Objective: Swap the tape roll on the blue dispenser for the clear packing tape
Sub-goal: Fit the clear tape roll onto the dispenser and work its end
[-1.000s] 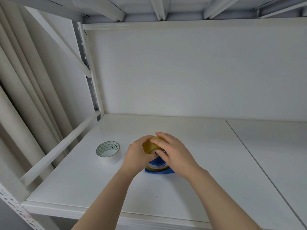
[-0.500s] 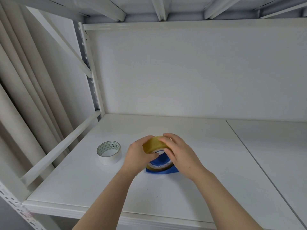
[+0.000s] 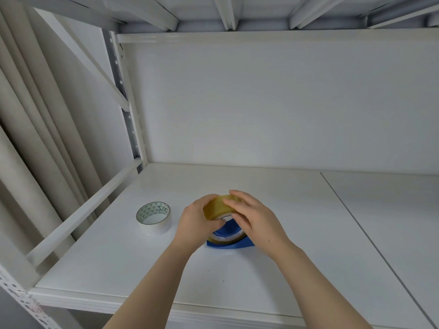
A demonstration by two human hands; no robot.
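The clear packing tape roll (image 3: 217, 207), yellowish and standing on edge, sits in the blue dispenser (image 3: 231, 244) on the white shelf. My left hand (image 3: 196, 225) grips the roll's left side, thumb reaching toward its core. My right hand (image 3: 255, 220) lies over the roll's top and right side, fingers spread across it. Most of the dispenser is hidden behind my hands; only its blue base and a curved inner part show. A white tape roll (image 3: 154, 218) with a patterned inner core lies flat on the shelf, left of my hands.
The white shelf board (image 3: 297, 245) has a seam running to the right. A back wall panel stands behind it, a diagonal brace and side rail (image 3: 78, 218) bound the left, and another shelf hangs overhead. Beige curtain folds hang at far left.
Both hands have risen slightly and turned with the clear roll, so more of the blue dispenser's base and inner curve shows beneath them. The white roll has not moved.
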